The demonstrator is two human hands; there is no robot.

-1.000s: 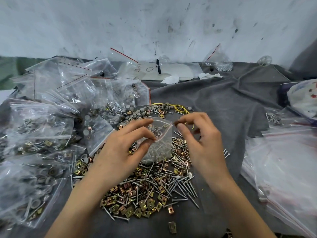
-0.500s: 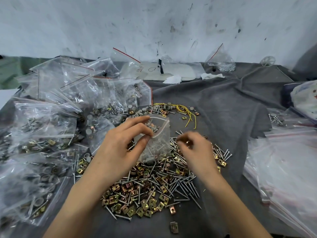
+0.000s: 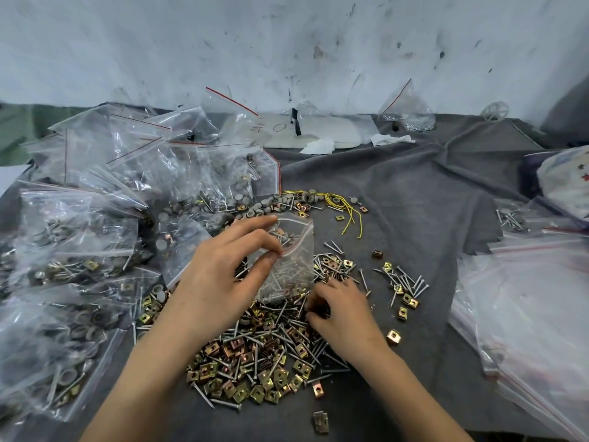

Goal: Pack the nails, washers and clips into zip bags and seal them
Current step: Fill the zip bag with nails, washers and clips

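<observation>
Well, many full bags (image 3: 63,250) sit on the worktop (image 3: 398,202), but a big heap of nails and clips (image 3: 255,362) lies loose, so the left hand (image 3: 220,282) pinches the zip bag (image 3: 290,260) beside it while the right hand (image 3: 344,311) digs in, and I can't tell if it holds any.

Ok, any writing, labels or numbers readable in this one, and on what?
"O": handwritten on the white board at the back.
Scrawl left of it, same board: too blurred to read.
No print seen on the zip bag held by the left hand.
</observation>
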